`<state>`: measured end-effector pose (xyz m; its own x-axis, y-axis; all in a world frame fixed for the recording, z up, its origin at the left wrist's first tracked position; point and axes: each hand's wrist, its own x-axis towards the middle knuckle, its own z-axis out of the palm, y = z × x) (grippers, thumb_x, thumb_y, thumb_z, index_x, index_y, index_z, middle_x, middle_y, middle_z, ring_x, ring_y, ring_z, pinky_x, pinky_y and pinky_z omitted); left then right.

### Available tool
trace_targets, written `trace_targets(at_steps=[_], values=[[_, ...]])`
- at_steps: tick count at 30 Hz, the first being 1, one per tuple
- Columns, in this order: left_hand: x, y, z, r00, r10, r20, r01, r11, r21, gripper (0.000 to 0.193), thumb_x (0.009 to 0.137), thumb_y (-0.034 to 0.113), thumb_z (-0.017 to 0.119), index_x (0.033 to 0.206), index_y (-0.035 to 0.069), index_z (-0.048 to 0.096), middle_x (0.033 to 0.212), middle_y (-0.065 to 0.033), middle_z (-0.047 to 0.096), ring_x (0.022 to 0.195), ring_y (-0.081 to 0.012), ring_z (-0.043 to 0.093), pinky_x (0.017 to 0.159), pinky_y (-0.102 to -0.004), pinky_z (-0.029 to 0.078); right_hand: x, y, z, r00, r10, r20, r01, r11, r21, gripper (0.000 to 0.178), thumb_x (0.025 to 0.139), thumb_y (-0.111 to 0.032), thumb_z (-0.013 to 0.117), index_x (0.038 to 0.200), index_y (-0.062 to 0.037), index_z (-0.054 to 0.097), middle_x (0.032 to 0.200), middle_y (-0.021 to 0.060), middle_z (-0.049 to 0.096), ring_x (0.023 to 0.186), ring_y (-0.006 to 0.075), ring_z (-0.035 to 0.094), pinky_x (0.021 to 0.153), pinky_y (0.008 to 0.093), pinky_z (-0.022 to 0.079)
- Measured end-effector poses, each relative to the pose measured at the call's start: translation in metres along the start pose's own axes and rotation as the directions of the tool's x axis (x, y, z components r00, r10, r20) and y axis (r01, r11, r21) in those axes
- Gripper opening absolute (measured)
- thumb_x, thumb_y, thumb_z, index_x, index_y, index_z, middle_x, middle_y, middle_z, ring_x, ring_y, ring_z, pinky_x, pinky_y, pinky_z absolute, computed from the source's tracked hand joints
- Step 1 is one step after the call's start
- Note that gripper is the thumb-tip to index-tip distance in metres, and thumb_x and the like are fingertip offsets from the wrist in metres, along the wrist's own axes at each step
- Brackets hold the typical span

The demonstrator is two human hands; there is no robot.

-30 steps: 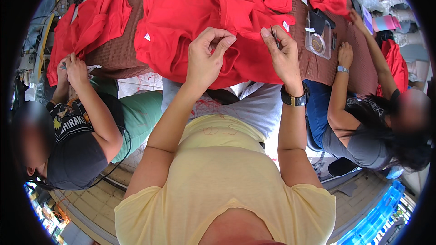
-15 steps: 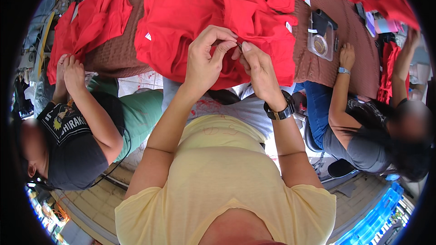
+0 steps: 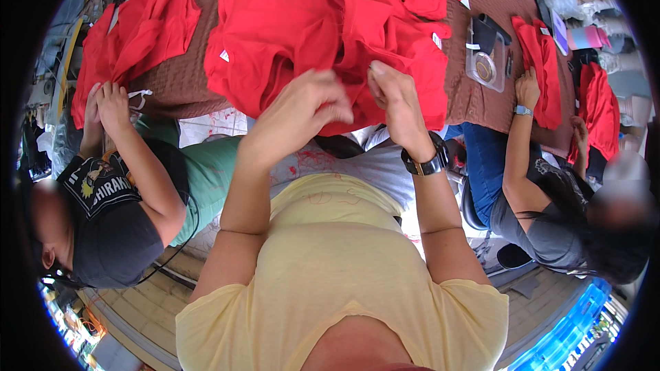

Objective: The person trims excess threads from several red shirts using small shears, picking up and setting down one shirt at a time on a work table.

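head-worn fisheye, close, facing downward

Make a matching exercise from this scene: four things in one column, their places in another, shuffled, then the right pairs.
Things:
1. red garment
2. black wristwatch
3. clear plastic box
4. blue wristband

Places:
A. on a co-worker's wrist at the right
B. on the brown table, right of the red heap
C. pinched by the left hand and right hand
D. on the person's right wrist

Pairs: 1-C, 2-D, 3-B, 4-A
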<state>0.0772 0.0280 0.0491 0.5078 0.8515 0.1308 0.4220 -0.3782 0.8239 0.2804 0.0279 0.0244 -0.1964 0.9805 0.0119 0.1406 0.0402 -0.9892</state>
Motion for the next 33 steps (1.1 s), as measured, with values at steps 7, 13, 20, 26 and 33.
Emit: trace_targets(at_steps=[7,13,20,26,33], values=[[0.042,0.002,-0.020,0.842,0.350,-0.409,-0.187,0.902,0.388,0.023,0.086,0.000,0.063,0.108,0.005,0.066,0.127,-0.0117,0.057,0.112,-0.0335,0.056,0.099,-0.0417,0.045,-0.007,-0.002,0.012,0.929,0.362,0.073,-0.325,0.707,0.628,0.056,0.105,-0.053,0.036,0.089,-0.0045,0.061,0.056,-0.0004,0.046,0.043,0.0062,0.032,0.042,0.0230,0.022],[0.077,-0.025,-0.014,0.886,0.429,-0.176,-0.316,0.836,0.449,0.019,0.080,-0.004,0.063,0.098,0.003,0.063,0.113,-0.0047,0.064,0.112,-0.0277,0.053,0.096,-0.0407,0.044,0.014,0.008,0.016,0.946,0.311,-0.088,-0.117,0.584,0.803,0.027,0.099,-0.029,0.061,0.104,-0.0018,0.061,0.076,-0.0001,0.058,0.043,0.0040,0.032,0.042,0.0220,0.023],[0.068,-0.019,0.002,0.936,0.229,-0.269,-0.232,0.972,0.022,0.007,0.086,0.000,0.064,0.093,-0.002,0.061,0.092,-0.0104,0.060,0.087,-0.0278,0.059,0.082,-0.0385,0.047,0.014,0.015,0.011,0.963,0.239,-0.122,-0.059,0.631,0.774,0.017,0.100,-0.019,0.056,0.106,-0.0036,0.061,0.081,0.0008,0.057,0.046,0.0042,0.033,0.045,0.0216,0.026],[0.064,-0.029,0.002,0.978,0.136,-0.156,-0.140,0.990,-0.018,0.010,0.088,0.004,0.068,0.094,-0.001,0.063,0.090,-0.0075,0.061,0.082,-0.0190,0.060,0.074,-0.0310,0.048,0.010,0.016,0.012,0.973,0.176,-0.151,-0.029,0.738,0.674,0.007,0.099,-0.015,0.057,0.096,-0.0084,0.058,0.079,0.0001,0.058,0.046,0.0034,0.035,0.043,0.0217,0.024],[0.052,-0.027,0.007,0.986,-0.147,-0.076,0.118,0.948,-0.297,0.007,0.093,0.007,0.066,0.092,0.002,0.062,0.085,-0.0014,0.063,0.078,-0.0090,0.057,0.072,-0.0242,0.046,0.003,0.026,0.008,0.971,0.173,-0.167,-0.051,0.827,0.560,0.009,0.097,-0.015,0.061,0.093,-0.0084,0.057,0.072,-0.0023,0.056,0.048,0.0011,0.034,0.042,0.0206,0.023]])
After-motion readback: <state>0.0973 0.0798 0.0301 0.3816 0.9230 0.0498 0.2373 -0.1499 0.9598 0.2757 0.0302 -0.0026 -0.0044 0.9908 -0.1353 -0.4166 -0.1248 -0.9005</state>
